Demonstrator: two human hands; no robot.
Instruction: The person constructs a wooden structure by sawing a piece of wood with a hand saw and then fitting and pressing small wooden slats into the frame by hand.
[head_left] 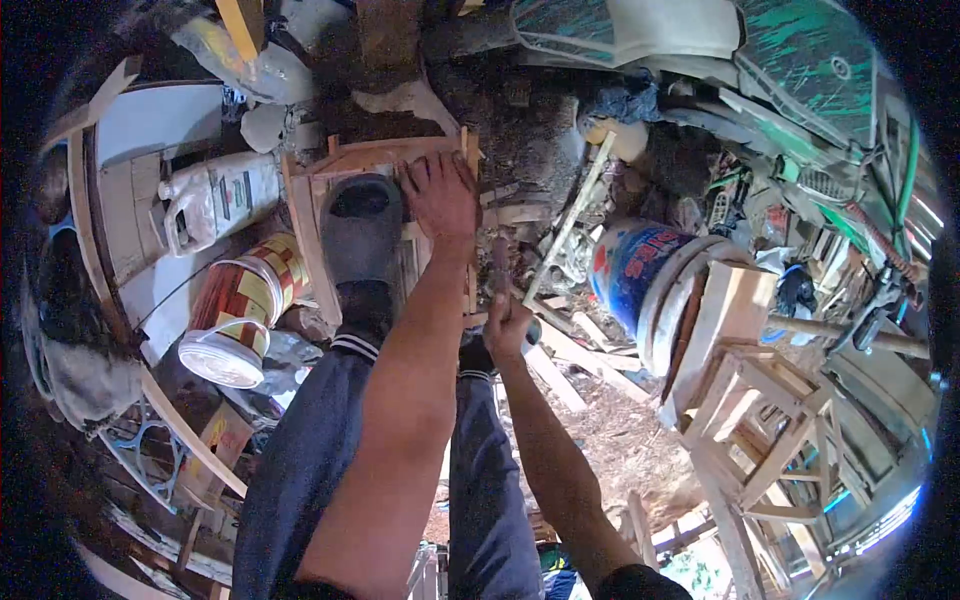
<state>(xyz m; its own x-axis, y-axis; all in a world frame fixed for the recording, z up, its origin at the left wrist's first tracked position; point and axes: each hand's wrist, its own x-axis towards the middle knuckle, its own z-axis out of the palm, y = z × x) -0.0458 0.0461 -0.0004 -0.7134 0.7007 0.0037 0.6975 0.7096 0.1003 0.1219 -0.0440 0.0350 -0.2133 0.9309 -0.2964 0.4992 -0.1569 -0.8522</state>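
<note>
My left hand lies with its fingers spread on the right part of a low wooden frame, beside my foot. A dark clog on that foot rests on the same frame. To the right and nearer me, my right hand is closed round a narrow upright brownish thing. Its kind is not clear, and its lower part is hidden by the fingers. My other foot is on the ground, mostly covered by my right hand.
Left of the frame lie a red-and-yellow bucket and a dirty white jerrycan. On the right are a blue-and-white bucket, a wooden block and wooden stool frames. Wood offcuts litter the ground; a green motorbike stands behind.
</note>
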